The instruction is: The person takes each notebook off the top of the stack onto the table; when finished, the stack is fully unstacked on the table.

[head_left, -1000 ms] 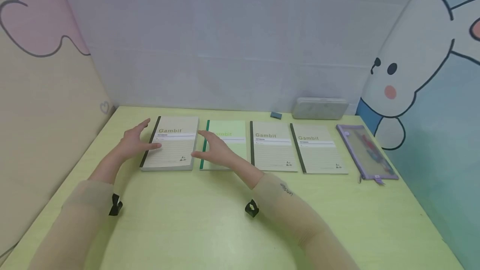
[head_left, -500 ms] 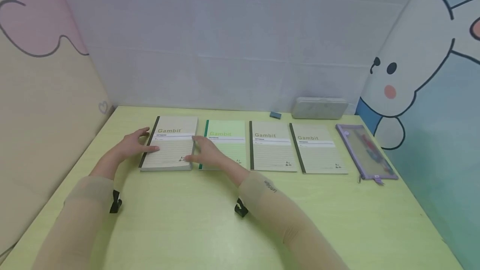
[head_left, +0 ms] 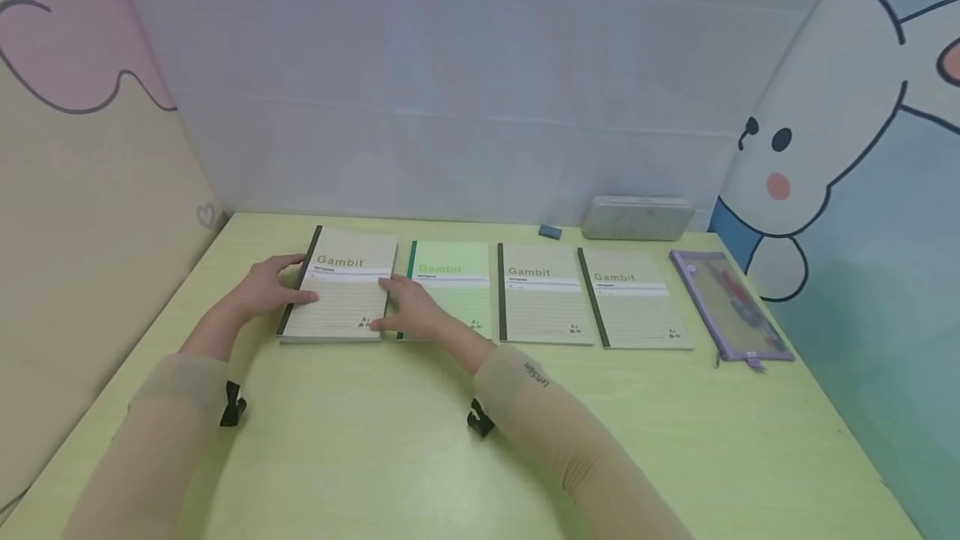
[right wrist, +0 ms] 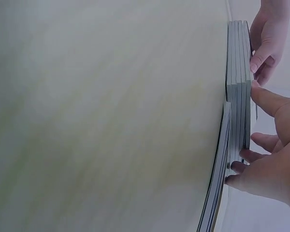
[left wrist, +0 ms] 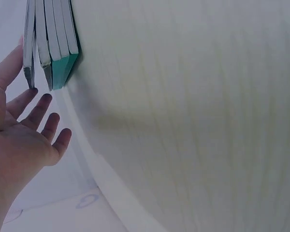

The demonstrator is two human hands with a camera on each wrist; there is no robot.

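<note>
Gripping a grey "Gambit" top notebook [head_left: 341, 302] from both sides, a person in beige sleeves works over a stack [head_left: 330, 339] at the left of a pale green table [head_left: 450, 457], as seen in the head view. The left hand [head_left: 262, 288] pinches it at the dark spine, thumb on the cover; the right hand [head_left: 416, 307] grasps the opposite edge, partly over a green notebook [head_left: 467, 290] just beside the stack. To the right lie two more grey notebooks, the nearer [head_left: 543, 302] and the farther [head_left: 637, 307], then a purple-edged pouch [head_left: 738, 307]. Behind the row are a small blue block [head_left: 550, 232] and a grey case [head_left: 637, 219].

In the left wrist view, the top notebook stands apart from the layers beneath, a narrow gap between them at the spine side. The left thumb is on the cover side, a fingertip at the lower edge; teal spines [left wrist: 62, 72] show deeper in the stack.

In the right wrist view, the right thumb presses the top notebook's cover, with fingers spread against the layered edges and the left hand visible beyond.
</note>
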